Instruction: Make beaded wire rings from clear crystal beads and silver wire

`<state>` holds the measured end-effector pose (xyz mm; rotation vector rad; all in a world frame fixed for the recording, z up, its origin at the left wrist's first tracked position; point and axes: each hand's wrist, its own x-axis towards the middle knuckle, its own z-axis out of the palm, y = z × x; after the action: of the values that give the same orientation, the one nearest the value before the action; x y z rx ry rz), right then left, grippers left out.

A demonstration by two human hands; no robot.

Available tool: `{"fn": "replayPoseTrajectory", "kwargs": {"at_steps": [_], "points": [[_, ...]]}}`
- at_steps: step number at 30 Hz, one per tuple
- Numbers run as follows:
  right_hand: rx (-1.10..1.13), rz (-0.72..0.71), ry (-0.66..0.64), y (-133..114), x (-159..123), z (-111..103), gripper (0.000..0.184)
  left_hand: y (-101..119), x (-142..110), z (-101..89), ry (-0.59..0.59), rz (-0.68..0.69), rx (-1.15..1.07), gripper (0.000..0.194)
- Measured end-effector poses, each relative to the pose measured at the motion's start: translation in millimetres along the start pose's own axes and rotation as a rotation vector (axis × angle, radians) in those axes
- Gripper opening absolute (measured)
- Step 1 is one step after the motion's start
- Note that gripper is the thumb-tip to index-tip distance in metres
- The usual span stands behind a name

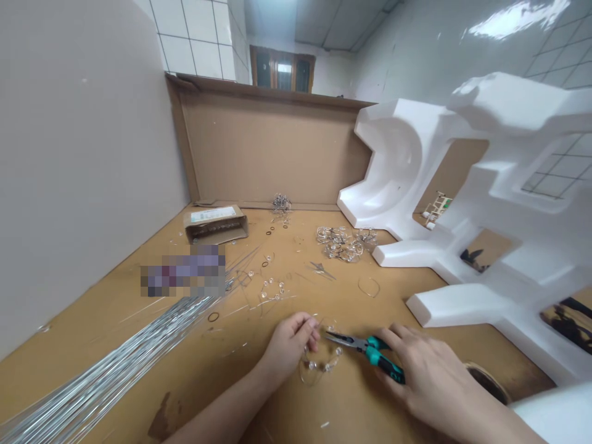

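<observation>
**Nothing legible in view**

The only printed item is a white label (213, 214) with a greenish strip, stuck on top of the small cardboard box (215, 229). Its lines are too small to read. Just in front of that box, a pixelated patch (184, 270) hides whatever lies there. Well away from the box, the long-nose pliers (365, 353) have teal handles, with no brand or number that can be read. Behind the box, the cardboard sheet (272, 154) shows no readable print.
</observation>
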<state>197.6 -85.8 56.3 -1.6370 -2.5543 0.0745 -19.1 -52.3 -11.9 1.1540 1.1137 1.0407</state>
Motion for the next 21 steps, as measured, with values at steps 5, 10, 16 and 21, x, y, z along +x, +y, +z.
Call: {"fn": "replayPoseTrajectory", "kwargs": {"at_steps": [5, 10, 16, 21], "points": [[-0.069, 0.004, 0.042, -3, 3, 6, 0.013, -1, 0, -2.4, -0.018, -0.021, 0.001, 0.030], [-0.130, 0.002, 0.081, -7, 4, 8, 0.013, 0, -2, -1.3, -0.022, -0.011, 0.010, 0.029], [-0.219, -0.004, 0.143, -5, 3, 13, 0.015, 2, -1, -1.3, -0.042, -0.056, -0.028, 0.032], [-0.201, -0.002, 0.135, -6, 2, 14, 0.016, -1, 2, -3.5, -0.040, -0.134, -0.138, 0.035]]}}
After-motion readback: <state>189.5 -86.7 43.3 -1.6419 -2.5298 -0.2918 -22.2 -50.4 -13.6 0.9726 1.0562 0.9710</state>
